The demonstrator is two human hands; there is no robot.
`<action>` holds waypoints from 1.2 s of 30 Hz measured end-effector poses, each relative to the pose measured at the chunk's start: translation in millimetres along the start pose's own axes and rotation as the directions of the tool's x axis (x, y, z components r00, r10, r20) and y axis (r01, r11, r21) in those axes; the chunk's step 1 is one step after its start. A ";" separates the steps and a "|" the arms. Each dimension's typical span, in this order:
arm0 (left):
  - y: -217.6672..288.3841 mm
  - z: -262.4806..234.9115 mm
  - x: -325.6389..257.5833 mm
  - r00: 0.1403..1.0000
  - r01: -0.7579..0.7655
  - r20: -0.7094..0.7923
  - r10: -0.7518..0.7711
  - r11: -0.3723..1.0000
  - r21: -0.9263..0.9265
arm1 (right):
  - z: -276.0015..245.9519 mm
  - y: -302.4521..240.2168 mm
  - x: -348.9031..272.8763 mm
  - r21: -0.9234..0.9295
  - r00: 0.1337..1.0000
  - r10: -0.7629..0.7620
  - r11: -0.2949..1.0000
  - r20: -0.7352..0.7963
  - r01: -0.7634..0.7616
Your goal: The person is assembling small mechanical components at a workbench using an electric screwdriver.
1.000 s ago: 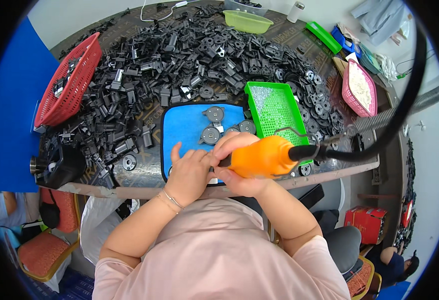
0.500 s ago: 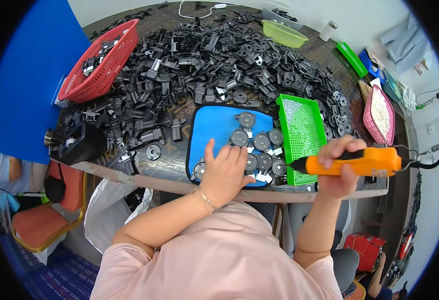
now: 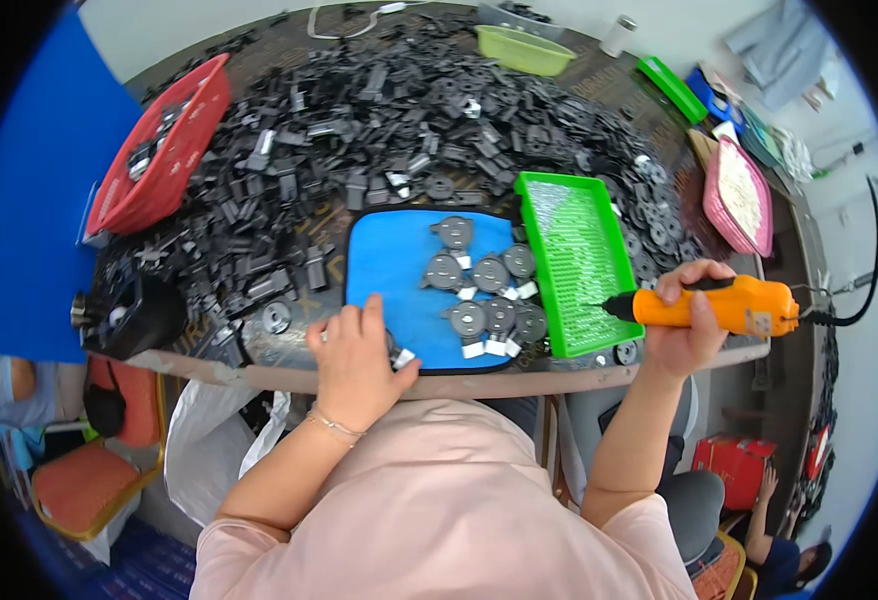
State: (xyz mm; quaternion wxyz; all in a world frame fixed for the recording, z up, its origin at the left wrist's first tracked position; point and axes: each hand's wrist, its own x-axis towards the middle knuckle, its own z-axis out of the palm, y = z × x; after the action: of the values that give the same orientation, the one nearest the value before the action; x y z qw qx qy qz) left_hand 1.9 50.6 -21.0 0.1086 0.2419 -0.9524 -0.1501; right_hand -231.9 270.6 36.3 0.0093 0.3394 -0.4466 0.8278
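Note:
My left hand (image 3: 354, 358) is over the front left corner of a blue mat (image 3: 389, 255), fingers spread. Beneath it lies a dark round part with a white tab (image 3: 404, 357), mostly covered by the palm and thumb. My right hand (image 3: 689, 335) is wrapped round an orange electric screwdriver (image 3: 744, 305). The black tip of the tool points left, above the green tray (image 3: 543, 275) that holds small silvery screws. Several grey round parts with white tabs (image 3: 489, 273) sit in a cluster on the mat's right half.
A large heap of black plastic parts (image 3: 359, 125) covers the table beyond the mat. Around it stand a red basket (image 3: 174, 150), a yellow-green basket (image 3: 524, 52) and a pink basket (image 3: 739, 195). A black holder (image 3: 144, 315) is at the left edge; a cable (image 3: 874, 270) trails from the screwdriver.
My left hand has moved left, from the round parts in the mat's middle to the one at its front left corner. The screwdriver tip has shifted further over the tray. The whole view has shifted.

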 end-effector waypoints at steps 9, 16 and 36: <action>19.8 5.6 17.3 0.979 -0.174 0.094 0.179 0.983 -0.060 | -16.5 17.9 -10.4 -0.237 0.982 -0.052 0.972 -0.180 0.008; 16.3 9.1 23.6 0.955 -0.244 0.129 0.267 0.955 -0.169 | -23.3 23.6 -8.4 -0.222 0.978 -0.047 0.975 -0.204 0.001; -9.5 6.8 21.7 0.968 -0.168 0.096 0.233 0.880 -0.444 | -9.9 8.6 -4.1 -0.103 0.980 -0.051 0.994 -0.191 0.032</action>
State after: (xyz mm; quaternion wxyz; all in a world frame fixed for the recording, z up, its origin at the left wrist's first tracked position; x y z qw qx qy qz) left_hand -14.6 33.5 -27.7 0.1045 0.1000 -0.9205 -0.3629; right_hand -237.0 274.0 24.0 0.0868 0.2659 -0.4770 0.8332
